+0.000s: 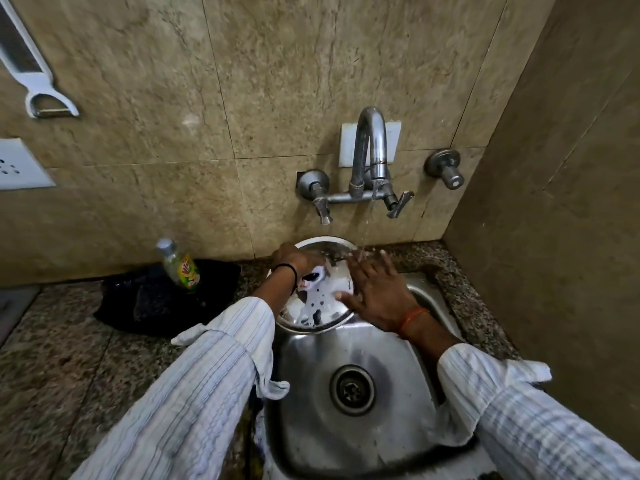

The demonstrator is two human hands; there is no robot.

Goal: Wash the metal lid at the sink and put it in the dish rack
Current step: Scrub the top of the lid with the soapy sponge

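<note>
A round shiny metal lid [313, 311] is held tilted over the back of the steel sink [311, 427], under the running stream from the tap [372, 150]. My left hand [294, 259] grips the lid's far left rim. My right hand [377, 289] lies flat with fingers spread against the lid's right face, water falling on the fingertips. The lid mirrors a light patch with dark spots. No dish rack is in view.
A small bottle with a green and yellow label [180, 266] stands on a dark cloth [156, 303] on the granite counter [69, 341] left of the sink. A tiled wall stands behind and a side wall close on the right. A white peeler [41, 95] hangs upper left.
</note>
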